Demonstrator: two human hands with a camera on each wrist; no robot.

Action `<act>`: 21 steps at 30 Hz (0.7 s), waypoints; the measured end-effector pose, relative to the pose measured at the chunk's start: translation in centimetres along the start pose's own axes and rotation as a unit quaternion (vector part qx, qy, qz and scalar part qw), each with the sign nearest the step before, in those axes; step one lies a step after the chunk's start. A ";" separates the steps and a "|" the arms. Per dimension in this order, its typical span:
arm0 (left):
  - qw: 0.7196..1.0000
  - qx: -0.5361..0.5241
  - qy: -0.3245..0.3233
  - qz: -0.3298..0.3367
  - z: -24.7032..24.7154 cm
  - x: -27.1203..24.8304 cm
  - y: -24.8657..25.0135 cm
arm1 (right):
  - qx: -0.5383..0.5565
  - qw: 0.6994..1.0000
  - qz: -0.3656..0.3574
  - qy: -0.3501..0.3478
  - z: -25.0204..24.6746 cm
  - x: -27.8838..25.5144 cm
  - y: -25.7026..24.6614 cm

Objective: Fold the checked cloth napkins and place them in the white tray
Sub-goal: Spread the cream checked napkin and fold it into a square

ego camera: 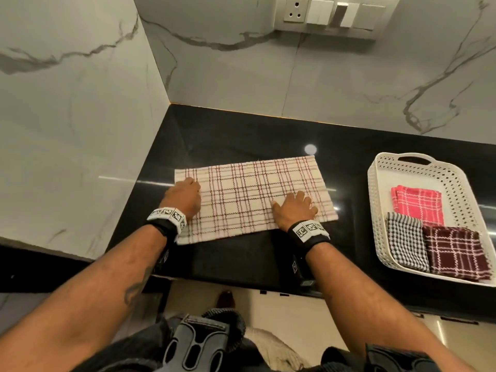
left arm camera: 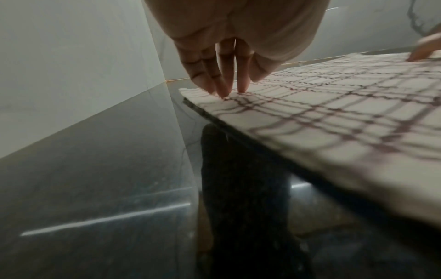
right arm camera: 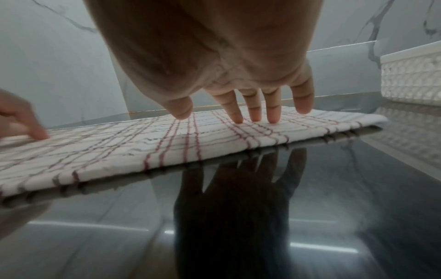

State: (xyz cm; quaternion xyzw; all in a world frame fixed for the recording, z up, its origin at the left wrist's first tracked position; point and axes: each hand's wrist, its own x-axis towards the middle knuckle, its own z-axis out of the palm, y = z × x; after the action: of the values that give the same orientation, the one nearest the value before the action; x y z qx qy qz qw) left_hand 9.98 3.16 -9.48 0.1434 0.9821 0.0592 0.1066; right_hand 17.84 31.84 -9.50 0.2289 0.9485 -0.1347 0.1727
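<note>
Now both hands [ego camera: 185,196] [ego camera: 294,208] flat on cream napkin [ego camera: 252,194].

Cream checked napkin [ego camera: 255,197]: one, on worktop [ego camera: 241,135] left of white tray [ego camera: 375,210]. Folded napkins in tray: three, perhaps more beneath: pink [ego camera: 418,204], black-white [ego camera: 406,244], maroon [ego camera: 456,252]. Hands: two.

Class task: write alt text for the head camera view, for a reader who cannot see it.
Two hands, the left hand and right hand, press flat on a cream cloth napkin with dark red checks lying on a black countertop. To the right, a white perforated plastic tray holds three folded checked napkins.
</note>
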 end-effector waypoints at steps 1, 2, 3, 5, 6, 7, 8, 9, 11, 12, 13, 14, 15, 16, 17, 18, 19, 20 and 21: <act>1.000 0.002 0.001 0.004 -0.2 -0.3 0.1 | 0.003 1.000 -0.002 0.002 -0.3 1.0 -0.3; 1.000 0.008 -0.003 0.011 -0.3 -0.7 0.2 | 0.008 1.000 -0.008 0.006 -0.6 2.2 -0.8; 1.000 0.010 -0.011 0.020 -0.3 -1.3 0.5 | 0.011 1.000 -0.013 0.011 -0.9 3.3 -1.1; 0.998 0.005 -0.030 0.051 0.2 -2.5 1.0 | 0.016 0.999 -0.024 0.018 -1.7 5.7 -2.4; 0.997 0.001 -0.036 0.068 0.7 -3.0 1.1 | 0.016 0.999 -0.028 0.017 -2.0 7.0 -3.3; 0.995 -0.006 -0.038 0.087 1.2 -3.6 1.3 | 0.017 0.999 -0.030 0.013 -2.2 8.1 -4.3; 0.993 -0.016 -0.032 0.111 1.8 -4.1 1.6 | 0.015 0.999 -0.035 0.010 -2.4 9.1 -5.1; 0.990 -0.029 -0.021 0.134 2.4 -4.5 1.9 | 0.007 0.999 -0.046 0.005 -2.5 10.0 -6.0; 0.984 -0.052 -0.009 0.171 3.3 -4.9 2.6 | -0.009 0.997 -0.081 -0.011 -2.6 11.5 -7.7; 0.981 -0.059 -0.016 0.187 3.6 -5.0 3.1 | -0.008 0.994 -0.102 -0.023 -2.7 12.1 -8.3; 0.977 -0.066 -0.023 0.200 3.9 -5.1 3.6 | 0.000 0.992 -0.123 -0.036 -2.7 12.5 -8.7; 0.974 -0.072 -0.030 0.211 4.1 -5.2 3.9 | 0.008 0.989 -0.141 -0.045 -2.8 12.9 -9.1; 0.972 -0.075 -0.037 0.219 4.3 -5.2 4.2 | 0.012 0.987 -0.154 -0.048 -2.9 13.0 -9.2; 0.970 -0.075 -0.040 0.226 4.4 -5.3 4.3 | 0.015 0.986 -0.162 -0.044 -3.0 12.9 -9.0; 0.969 -0.076 -0.037 0.231 4.6 -5.3 4.2 | 0.018 0.985 -0.166 -0.032 -3.1 12.4 -8.7; 0.970 -0.079 -0.030 0.229 4.7 -5.3 4.1 | 0.022 0.985 -0.169 -0.015 -3.2 11.8 -8.2; 0.971 -0.083 -0.018 0.223 4.6 -5.2 3.8 | 0.025 0.985 -0.169 0.002 -3.1 11.0 -7.5; 0.972 -0.088 0.004 0.217 4.5 -5.2 3.6 | 0.026 0.985 -0.167 0.017 -3.0 9.9 -6.7; 0.972 -0.091 0.029 0.214 4.5 -5.2 3.5 | 0.025 0.986 -0.161 0.027 -3.0 8.7 -5.6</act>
State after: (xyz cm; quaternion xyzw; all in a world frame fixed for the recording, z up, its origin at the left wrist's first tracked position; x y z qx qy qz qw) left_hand 16.76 5.32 -12.31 0.3378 0.9219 0.1742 0.0752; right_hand 7.07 31.36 -9.22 0.0808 0.9736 -0.1784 0.1169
